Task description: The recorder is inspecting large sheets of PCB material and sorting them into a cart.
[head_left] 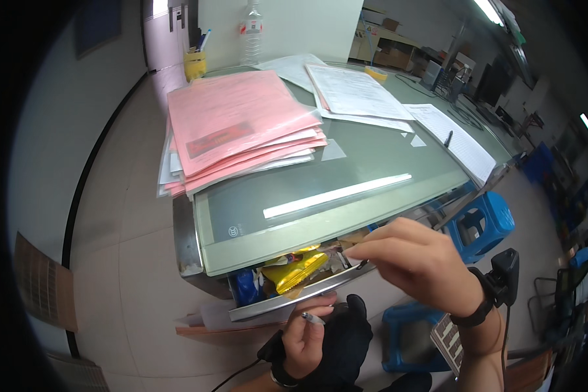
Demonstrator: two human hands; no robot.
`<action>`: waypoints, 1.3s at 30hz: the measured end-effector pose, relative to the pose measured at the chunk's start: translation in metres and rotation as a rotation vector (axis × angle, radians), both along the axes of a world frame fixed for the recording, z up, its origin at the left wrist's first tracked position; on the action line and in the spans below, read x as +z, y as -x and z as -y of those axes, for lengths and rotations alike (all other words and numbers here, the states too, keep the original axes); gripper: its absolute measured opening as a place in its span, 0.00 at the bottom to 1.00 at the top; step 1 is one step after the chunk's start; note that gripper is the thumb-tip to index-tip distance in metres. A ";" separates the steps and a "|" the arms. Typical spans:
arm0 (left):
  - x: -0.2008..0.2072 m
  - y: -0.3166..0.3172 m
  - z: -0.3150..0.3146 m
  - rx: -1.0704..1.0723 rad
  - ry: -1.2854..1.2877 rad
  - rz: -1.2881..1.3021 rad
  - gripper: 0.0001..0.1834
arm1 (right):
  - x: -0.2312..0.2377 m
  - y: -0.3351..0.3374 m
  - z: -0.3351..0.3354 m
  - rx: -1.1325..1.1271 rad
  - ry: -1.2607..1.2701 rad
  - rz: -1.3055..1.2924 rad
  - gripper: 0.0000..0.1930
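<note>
My right hand (411, 261) reaches over the right part of the half-pulled desk drawer (333, 285). Its thumb and fingers are closed together, with a small dark tip below them; what they hold, if anything, I cannot make out. Below the drawer front, my left hand (305, 343) is closed around a pen (312, 318), one end of which pokes up past the thumb. Inside the drawer lie a shiny yellow packet (298, 273) and a blue packet (247, 287) at the left end. Small loose items near my right fingertips are too cluttered to name.
Pink document folders (235, 117) are stacked on the glass-topped desk (372, 160). White papers (356, 91), a notebook (451, 134), a yellow pen cup (195, 65) and a plastic bottle (251, 32) also stand or lie there. Blue stools (487, 222) are at the right.
</note>
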State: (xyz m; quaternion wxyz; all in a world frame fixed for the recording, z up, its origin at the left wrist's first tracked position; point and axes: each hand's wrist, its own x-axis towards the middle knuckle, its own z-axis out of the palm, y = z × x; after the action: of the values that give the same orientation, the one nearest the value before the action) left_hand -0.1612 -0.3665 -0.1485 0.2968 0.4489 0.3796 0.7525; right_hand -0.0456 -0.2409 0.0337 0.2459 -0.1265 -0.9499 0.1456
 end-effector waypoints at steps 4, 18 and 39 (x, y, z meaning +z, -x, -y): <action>0.005 0.007 -0.012 0.069 0.025 -0.146 0.13 | -0.017 -0.037 -0.003 -0.136 0.376 -0.251 0.17; -0.009 -0.014 -0.010 0.392 0.115 -0.370 0.12 | -0.090 -0.119 0.068 -0.437 1.031 -0.687 0.11; 0.006 -0.212 0.046 -1.153 0.119 -0.156 0.11 | -0.098 -0.256 0.253 -1.078 0.418 -0.750 0.11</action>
State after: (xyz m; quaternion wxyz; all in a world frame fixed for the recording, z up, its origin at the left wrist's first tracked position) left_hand 0.0505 -0.4121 -0.1421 0.6544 0.6196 0.1363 0.4114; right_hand 0.2107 -0.4939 -0.0642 0.5666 -0.5670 -0.5571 0.2171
